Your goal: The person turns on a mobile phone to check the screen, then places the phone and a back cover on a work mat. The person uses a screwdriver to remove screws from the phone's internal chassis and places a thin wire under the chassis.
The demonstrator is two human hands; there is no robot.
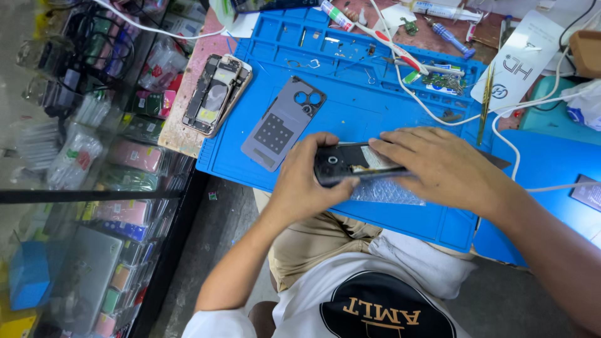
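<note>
Both hands grip one dark phone (350,164) at the blue mat's (350,112) near edge: left hand (310,181) clasps its end, right hand (438,166) (fingers curled) covers the other.

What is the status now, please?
Left hand and right hand both grip the black phone above the blue mat. Grey back cover lies apart. Nothing blocks.

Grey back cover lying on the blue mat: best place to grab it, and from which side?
Probably the long edges of the grey back cover, pinched from above. It lies flat on the blue mat, clear of both hands and the opened phone, so nothing blocks the sides.
</note>
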